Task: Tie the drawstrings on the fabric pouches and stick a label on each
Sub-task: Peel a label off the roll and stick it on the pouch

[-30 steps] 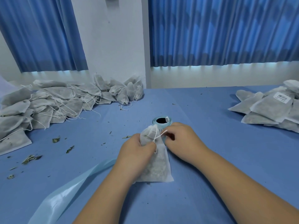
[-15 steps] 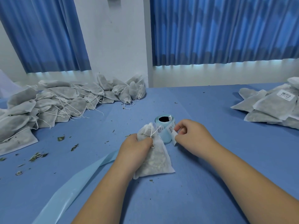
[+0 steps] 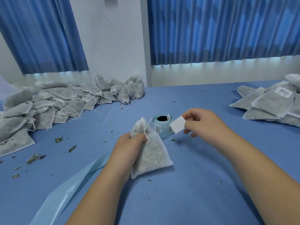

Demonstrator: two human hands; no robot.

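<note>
Near the middle of the table (image 3: 194,184), grips the pouch (image 3: 151,154) lying there by its neck with the left hand (image 3: 128,148), pinches a loose label (image 3: 177,126) by one edge with the right hand (image 3: 203,122), beside the roll (image 3: 162,127); may crease or stick crooked on lumpy cloth

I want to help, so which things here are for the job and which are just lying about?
For the job: pouch, in the left hand; label, pinched by the right hand; label roll; pouch pile at left.
Lying about: leaf crumbs; blue backing strip; curtains.
</note>
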